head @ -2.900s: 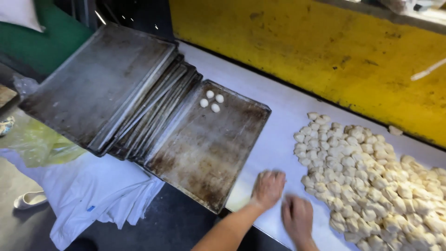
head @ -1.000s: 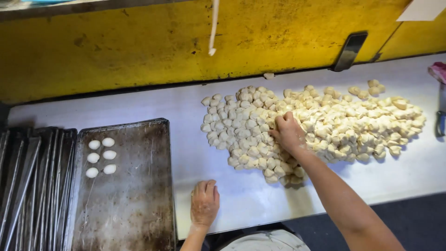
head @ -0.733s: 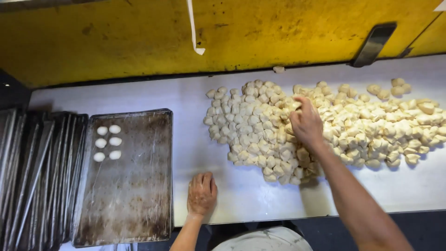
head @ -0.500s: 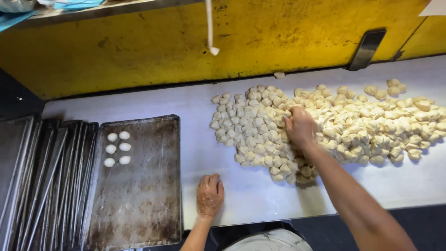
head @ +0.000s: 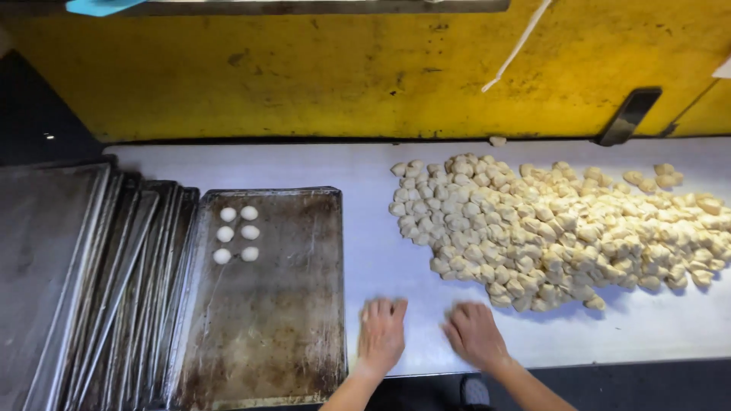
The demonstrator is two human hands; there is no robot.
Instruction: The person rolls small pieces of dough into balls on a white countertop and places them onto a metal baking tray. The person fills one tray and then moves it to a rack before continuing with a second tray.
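Observation:
My left hand point(head: 381, 335) lies palm-down on the white table point(head: 365, 164) near its front edge, just right of a dark, stained baking tray point(head: 266, 320). My right hand point(head: 474, 335) rests palm-down and cupped beside it, a little short of the big pile of raw dough pieces point(head: 548, 228). Whatever is under either palm is hidden. Several small round dough balls point(head: 236, 234) sit in two columns at the tray's far left corner.
A stack of overlapping empty baking trays point(head: 76, 289) lies left of the stained tray. A yellow wall point(head: 343, 76) runs along the table's far edge, with a black handle-like part point(head: 628, 116) on the right. One stray dough piece point(head: 497, 141) lies by the wall.
My right hand has come back from the dough pile to the table's front edge, beside my left hand. The left hand stayed palm-down near the tray. The view shifted slightly.

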